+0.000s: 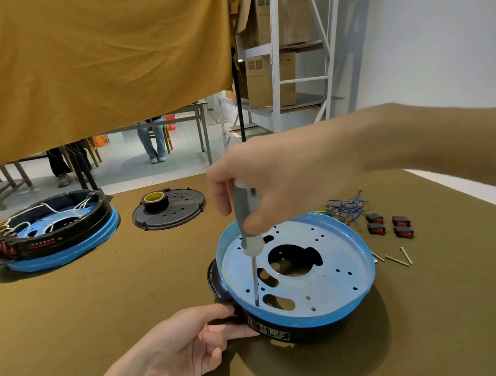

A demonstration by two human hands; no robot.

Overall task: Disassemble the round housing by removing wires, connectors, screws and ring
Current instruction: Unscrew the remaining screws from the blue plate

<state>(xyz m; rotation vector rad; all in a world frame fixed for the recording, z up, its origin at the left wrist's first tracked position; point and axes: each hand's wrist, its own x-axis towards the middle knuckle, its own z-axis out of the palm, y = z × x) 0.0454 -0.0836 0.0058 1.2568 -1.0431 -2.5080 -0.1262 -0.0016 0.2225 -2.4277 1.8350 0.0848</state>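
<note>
housing (297, 277): blue, black | screwdriver (247, 218): grey | wires (347, 208): blue, perhaps yellow

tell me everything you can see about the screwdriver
The screwdriver has a grey, plastic-looking handle and a thin metal shaft. It stands nearly upright, leaning slightly. The right hand grips the handle from above. The tip sits at a hole near the front edge of the blue plate inside the round housing; the screw itself cannot be made out. The left hand holds the housing's side, not the tool.
</note>
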